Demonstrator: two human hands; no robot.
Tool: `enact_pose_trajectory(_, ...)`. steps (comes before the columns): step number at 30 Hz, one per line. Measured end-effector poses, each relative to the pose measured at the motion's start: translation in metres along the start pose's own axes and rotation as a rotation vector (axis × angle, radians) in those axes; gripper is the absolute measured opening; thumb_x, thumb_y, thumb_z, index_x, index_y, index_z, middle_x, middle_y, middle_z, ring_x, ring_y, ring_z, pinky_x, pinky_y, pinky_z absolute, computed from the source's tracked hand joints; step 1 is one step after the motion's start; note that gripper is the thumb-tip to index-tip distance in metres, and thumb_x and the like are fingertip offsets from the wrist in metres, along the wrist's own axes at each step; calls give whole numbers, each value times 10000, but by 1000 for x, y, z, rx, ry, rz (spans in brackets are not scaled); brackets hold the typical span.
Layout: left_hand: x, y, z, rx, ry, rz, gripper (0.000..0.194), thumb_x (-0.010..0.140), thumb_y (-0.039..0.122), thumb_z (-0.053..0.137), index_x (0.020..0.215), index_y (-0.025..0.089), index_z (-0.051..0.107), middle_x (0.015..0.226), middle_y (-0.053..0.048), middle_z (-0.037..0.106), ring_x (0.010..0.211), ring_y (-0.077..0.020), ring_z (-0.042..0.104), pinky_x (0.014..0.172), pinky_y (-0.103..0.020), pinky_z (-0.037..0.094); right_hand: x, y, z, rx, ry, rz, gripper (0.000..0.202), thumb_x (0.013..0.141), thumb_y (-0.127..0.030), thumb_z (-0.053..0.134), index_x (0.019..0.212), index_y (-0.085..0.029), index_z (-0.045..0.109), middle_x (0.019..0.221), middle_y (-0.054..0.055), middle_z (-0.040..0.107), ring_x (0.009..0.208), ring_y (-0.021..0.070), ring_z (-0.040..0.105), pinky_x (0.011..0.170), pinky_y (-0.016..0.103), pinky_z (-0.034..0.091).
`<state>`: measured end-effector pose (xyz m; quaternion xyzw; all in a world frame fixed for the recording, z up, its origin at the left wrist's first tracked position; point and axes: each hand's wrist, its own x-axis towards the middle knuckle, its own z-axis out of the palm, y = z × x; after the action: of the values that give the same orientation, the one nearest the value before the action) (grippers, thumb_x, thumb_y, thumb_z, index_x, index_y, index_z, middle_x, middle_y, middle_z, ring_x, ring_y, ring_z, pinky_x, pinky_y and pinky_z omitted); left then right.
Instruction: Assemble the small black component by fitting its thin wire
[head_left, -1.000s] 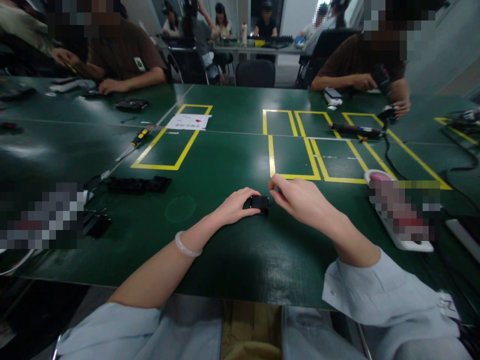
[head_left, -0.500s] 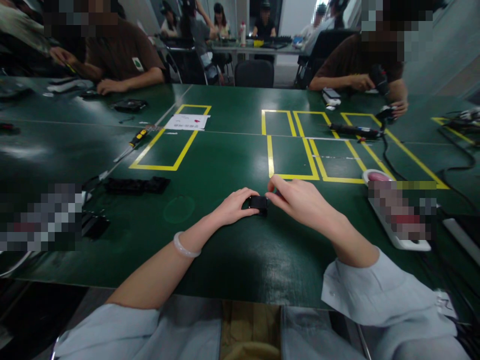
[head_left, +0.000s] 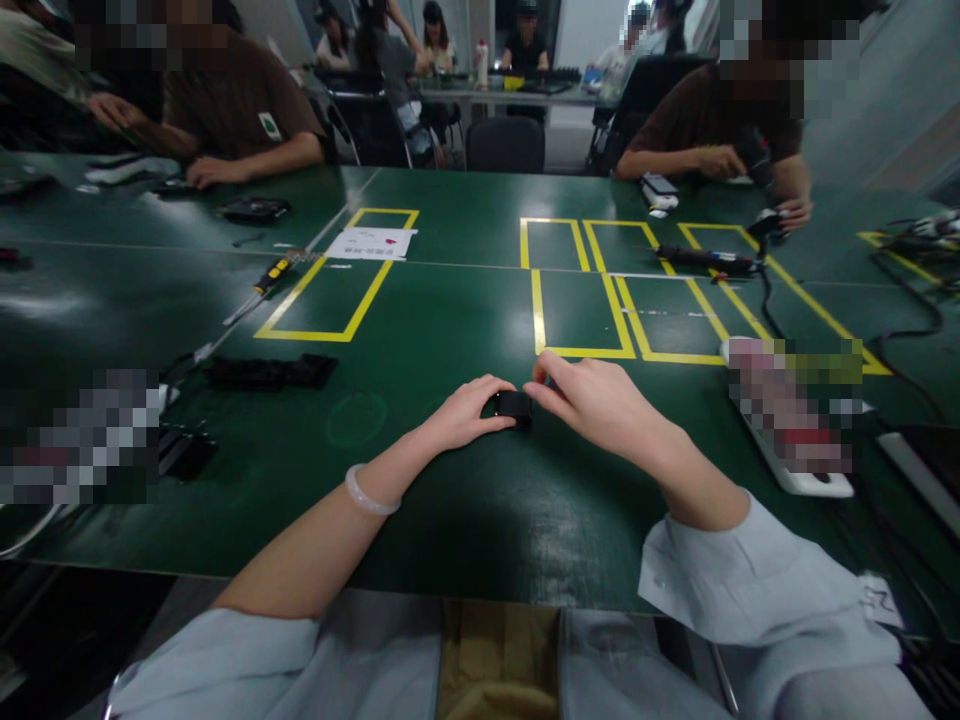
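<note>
In front of me on the green table (head_left: 465, 520) is a small black rectangular block (head_left: 514, 406). My left hand (head_left: 466, 415) grips it from the left, with the thumb along its near side and the fingers over the far side. At the block's right end is my right hand (head_left: 596, 398), its thumb and fingertips drawn together in a pinch. Whatever may be between those fingertips is too small to make out. A pale bracelet (head_left: 371, 492) circles my left wrist.
Yellow tape outlines (head_left: 589, 352) mark the table. Leftward lie a yellow-and-black screwdriver (head_left: 271, 274) and a long black part (head_left: 270, 372). A corded black tool (head_left: 705, 260) and a partly blurred white object (head_left: 821, 487) are at right. Across the table, co-workers sit, one holding a dark tool (head_left: 756, 160).
The whole view has shifted slightly. My left hand keeps its grip on the black block, and my right hand stays pinched at its right end. The block appears tilted a little differently.
</note>
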<state>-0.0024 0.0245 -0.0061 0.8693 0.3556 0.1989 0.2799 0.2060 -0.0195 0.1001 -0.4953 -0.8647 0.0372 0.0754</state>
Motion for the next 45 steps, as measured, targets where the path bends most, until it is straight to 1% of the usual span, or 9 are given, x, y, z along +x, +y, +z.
enact_pose_trajectory(2,0,0,0,3,1,2,380,845,431,605,1161,226,554,1111,-65,594,1052,-249,558,905,-373,439,0,0,0,-10,-7,10,320,969,-452,340,974,-200,537,698,22,652,637,168,592,544,258,235)
enact_pose_trajectory(6,0,-2,0,3,0,12,396,845,420,611,1181,225,538,1106,-62,593,1045,-241,560,896,-362,438,1,1,1,-45,4,13,252,967,-383,365,990,-198,534,709,24,655,632,167,595,537,258,230)
enact_pose_trajectory(9,0,-2,0,-5,0,24,396,844,416,614,1180,221,536,1111,-61,592,1041,-237,561,892,-355,438,1,2,2,-40,15,2,234,965,-371,369,995,-198,524,706,18,653,628,167,597,535,257,234)
enact_pose_trajectory(18,1,-2,-1,-6,1,7,392,836,422,618,1168,225,550,1112,-64,598,1054,-250,558,903,-368,437,0,1,0,-31,21,14,304,967,-445,350,984,-196,524,699,17,655,635,175,606,532,262,231)
enact_pose_trajectory(25,2,-2,-1,-10,-8,19,396,837,411,622,1173,220,539,1121,-60,592,1050,-240,559,901,-358,436,1,3,2,-74,11,16,230,970,-357,358,993,-200,524,713,19,663,632,167,607,529,259,224)
enact_pose_trajectory(32,1,-2,0,-7,1,12,392,834,413,625,1163,218,541,1109,-55,596,1039,-238,564,887,-351,440,0,2,1,-40,22,5,258,967,-404,359,979,-198,513,716,18,658,639,170,607,533,258,228)
enact_pose_trajectory(45,0,-5,-2,-24,0,25,390,838,399,630,1175,222,545,1114,-62,596,1054,-246,558,885,-349,438,2,1,2,-23,25,19,240,958,-401,379,989,-200,506,709,8,652,637,173,603,535,259,241)
